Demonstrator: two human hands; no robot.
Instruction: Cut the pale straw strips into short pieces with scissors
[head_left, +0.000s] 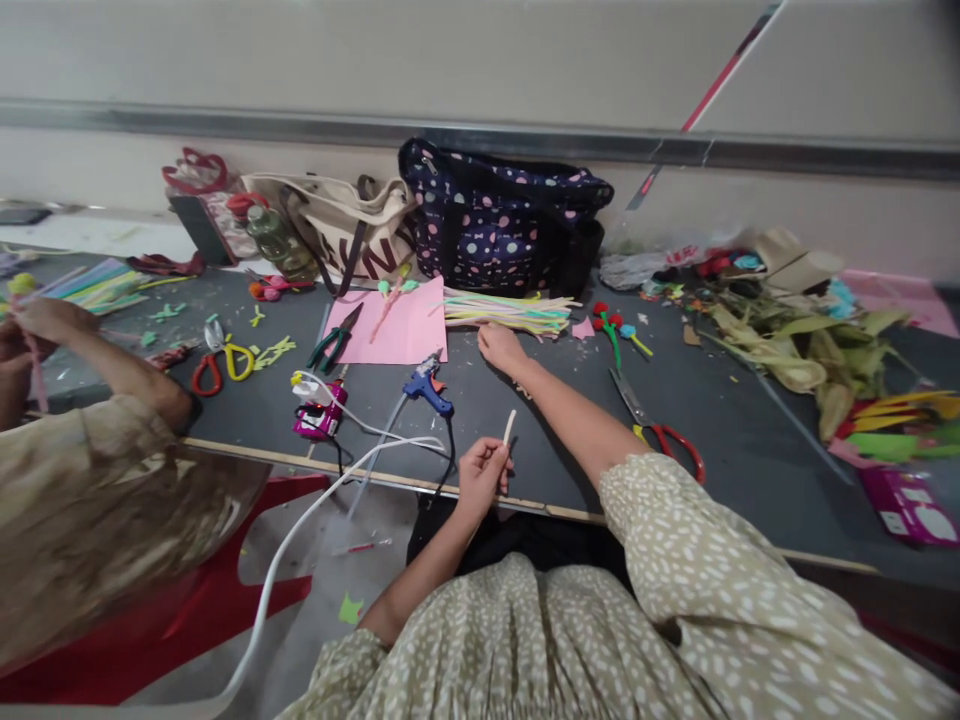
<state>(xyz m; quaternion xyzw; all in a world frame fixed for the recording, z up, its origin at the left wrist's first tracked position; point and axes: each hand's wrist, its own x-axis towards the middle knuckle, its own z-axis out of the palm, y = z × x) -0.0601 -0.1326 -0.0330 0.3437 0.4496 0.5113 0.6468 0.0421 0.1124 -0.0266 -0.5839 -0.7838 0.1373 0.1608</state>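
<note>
While the left hand grips a pale stick above the bench, the right hand is at the near edge of the coloured stems; whether it grips any, I cannot tell.

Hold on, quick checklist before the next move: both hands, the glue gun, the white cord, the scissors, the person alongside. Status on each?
1. Left hand has a piece held: ok, a short pale strip sticks up from its grip.
2. Right hand grips a strip from the pastel bundle: cannot tell; it is at the bundle's near edge.
3. Blue glue gun set down: ok, lying on the table.
4. White cord clear of the table's front edge: not ok, it hangs over it.
5. Scissors clear of the right sleeve: cannot tell; the sleeve overlaps them in view.
6. Co-worker's hand clear: ok, far left.
</note>
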